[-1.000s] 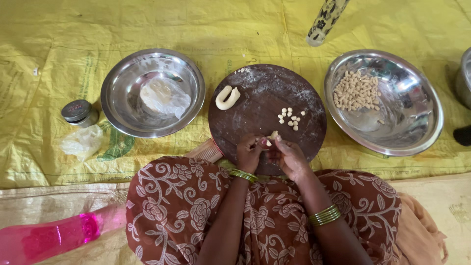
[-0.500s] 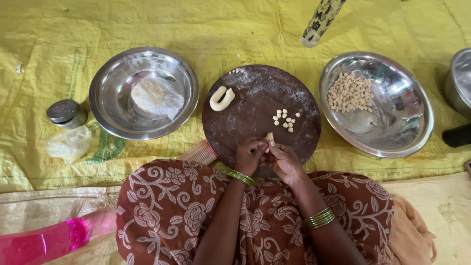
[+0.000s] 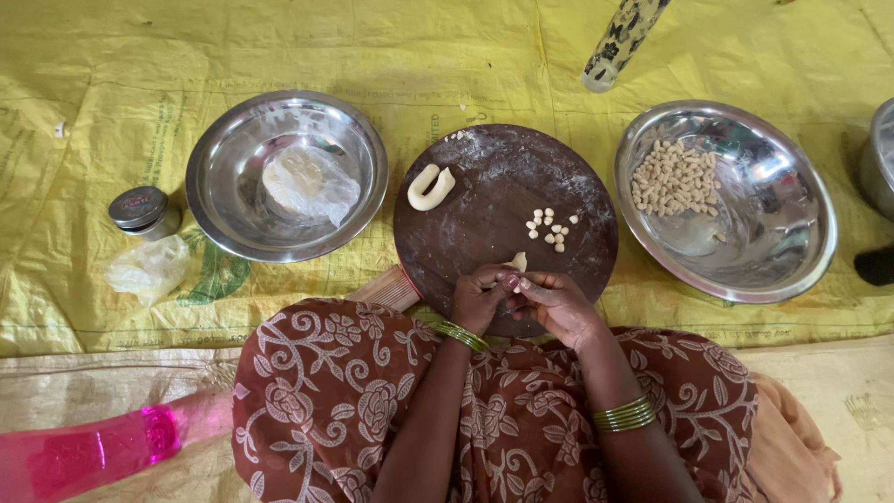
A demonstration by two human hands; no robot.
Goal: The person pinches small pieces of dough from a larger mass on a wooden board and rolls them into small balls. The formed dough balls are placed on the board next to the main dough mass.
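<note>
Both hands meet at the near edge of a round dark wooden board [image 3: 494, 186]. My left hand [image 3: 481, 296] and my right hand [image 3: 555, 304] pinch a small pale piece of dough [image 3: 519, 263] between their fingertips. Several tiny dough pellets [image 3: 551, 229] lie on the board just beyond the hands. A curved roll of dough [image 3: 430, 187] rests at the board's far left. Green bangles circle both wrists.
A steel bowl [image 3: 223, 196] on the left holds a dough lump in clear plastic. A steel bowl [image 3: 801, 242] on the right holds many pellets [image 3: 672, 177]. A small lidded tin [image 3: 140, 210], crumpled plastic [image 3: 149, 268], a pink bottle [image 3: 84, 452] and a patterned cylinder [image 3: 619, 39] lie around on the yellow sheet.
The hands stay together at the board's near edge, still working the small dough piece. The camera view has shifted slightly; the bowls and board have not moved.
</note>
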